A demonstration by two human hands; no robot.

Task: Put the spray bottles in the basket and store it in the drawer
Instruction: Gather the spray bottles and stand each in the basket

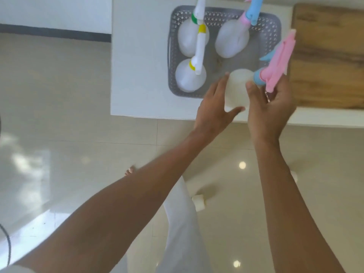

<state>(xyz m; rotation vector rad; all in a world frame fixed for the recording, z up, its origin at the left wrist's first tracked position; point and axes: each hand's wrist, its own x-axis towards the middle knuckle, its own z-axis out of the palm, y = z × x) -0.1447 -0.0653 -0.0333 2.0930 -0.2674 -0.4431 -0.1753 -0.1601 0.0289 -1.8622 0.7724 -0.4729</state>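
A grey perforated basket (173, 46) sits on a white table top. Three translucent spray bottles stand in it: one with a green collar (187, 40) at the back left, one with a yellow collar (187, 79) at the front left, and one with a pink collar and blue head (230, 40) at the back right. A fourth bottle (237, 89), with a blue collar and pink trigger head, is tilted over the basket's front right corner. My left hand (212, 109) holds its body from the left. My right hand (267, 113) grips it near the neck.
The white table (137, 75) ends just in front of the basket. A wooden board (327, 56) lies on the table to the right of the basket. Below is a glossy tiled floor (69, 134), with my white clothing and a bare foot (130, 171) in view.
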